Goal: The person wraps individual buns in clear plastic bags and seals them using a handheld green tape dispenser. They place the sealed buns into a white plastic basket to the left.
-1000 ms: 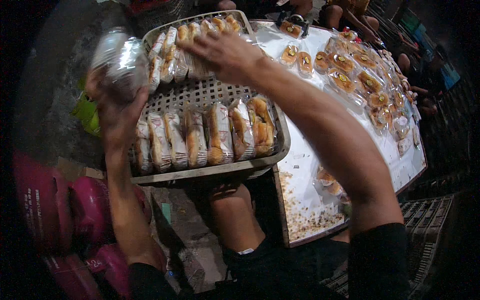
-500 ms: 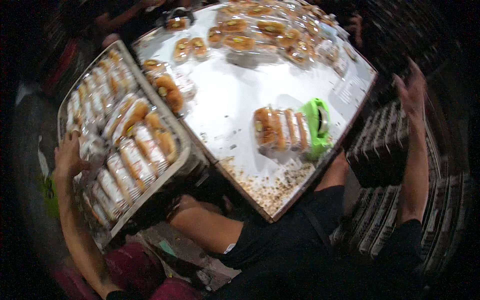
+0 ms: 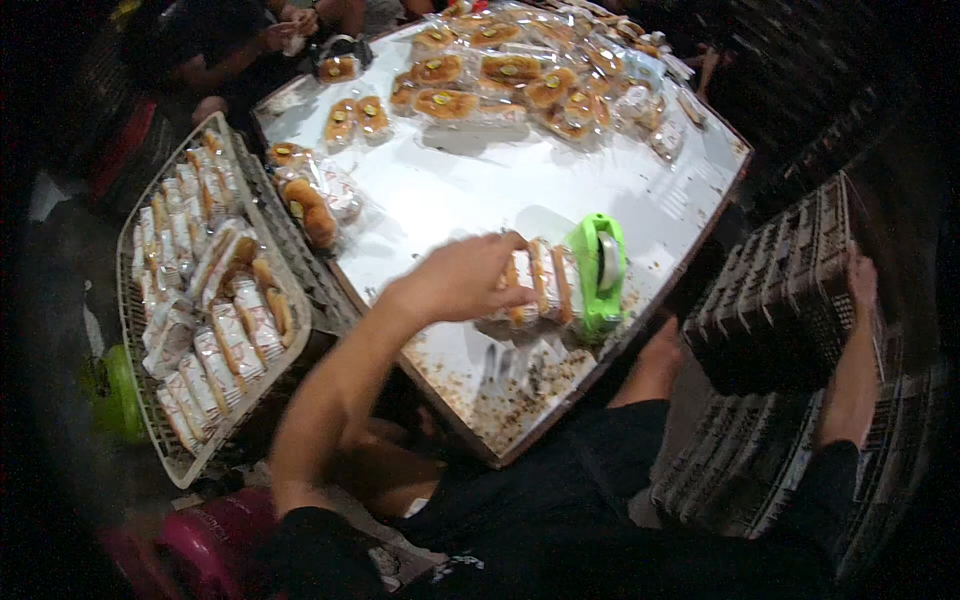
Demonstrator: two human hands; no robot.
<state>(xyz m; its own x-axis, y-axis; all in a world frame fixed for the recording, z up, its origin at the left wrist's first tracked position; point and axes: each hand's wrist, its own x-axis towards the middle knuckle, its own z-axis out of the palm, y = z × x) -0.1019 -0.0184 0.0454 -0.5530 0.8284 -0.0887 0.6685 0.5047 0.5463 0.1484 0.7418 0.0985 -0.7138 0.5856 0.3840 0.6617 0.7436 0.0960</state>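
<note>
My left hand (image 3: 462, 278) reaches over the white tabletop (image 3: 430, 195), its thumb and fingers closed round the near-left end of a short row of bread rolls in clear wrappers (image 3: 545, 282). Against the right end of that row stands a bright green tape dispenser (image 3: 603, 275) with a roll of tape in it. Off the table on the right, my right hand (image 3: 860, 283) grips the outer side of a dark slatted plastic crate (image 3: 765, 285). Some of its fingers are hard to make out in the dim light.
On the left, a pale plastic crate (image 3: 215, 465) holds several rows of wrapped rolls. More wrapped rolls (image 3: 510, 70) are heaped at the table's far side, with a few (image 3: 312, 205) by its left edge. Crumbs (image 3: 490, 400) cover the near corner. Another person's hands (image 3: 290, 30) show at upper left.
My left hand has left the pale crate and closed on the row of wrapped rolls. My right hand, raised and spread before, has come down onto the dark crate, which now sits more upright.
</note>
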